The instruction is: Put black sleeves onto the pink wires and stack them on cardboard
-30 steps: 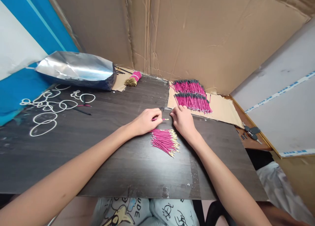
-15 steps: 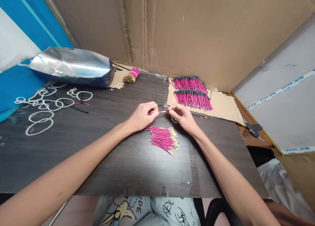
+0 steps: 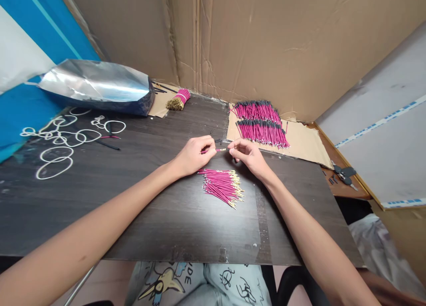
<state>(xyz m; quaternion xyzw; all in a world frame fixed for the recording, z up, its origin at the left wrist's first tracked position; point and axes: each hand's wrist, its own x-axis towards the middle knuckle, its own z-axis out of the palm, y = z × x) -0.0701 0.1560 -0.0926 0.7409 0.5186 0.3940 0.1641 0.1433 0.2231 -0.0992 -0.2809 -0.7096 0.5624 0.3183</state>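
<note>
Pinched in my left hand (image 3: 196, 155) is a thin pink wire (image 3: 218, 150), its gold metal end pointing right. My right hand (image 3: 246, 155) is closed just beyond that end, a small gap away. A short black sleeve (image 3: 235, 160) shows dark beneath its curled fingers; whatever lies right at the fingertips is too small to make out. Below both hands lies a loose pile of pink wires (image 3: 219, 186) with gold ends to the right. A few small black sleeves (image 3: 218, 141) rest on the table behind the hands.
Two rows of pink wires with black sleeves (image 3: 261, 133) lie on a cardboard sheet (image 3: 308, 144) at the back right. White rubber bands (image 3: 55, 168), a silver bag (image 3: 96, 84) and a banded wire bundle (image 3: 179, 99) occupy the left. Cutters (image 3: 345, 175) lie far right.
Both hands stay nearly in place, the wire still in the left. The right hand has turned slightly, showing more of the black sleeve beneath. The view has shifted a little.
</note>
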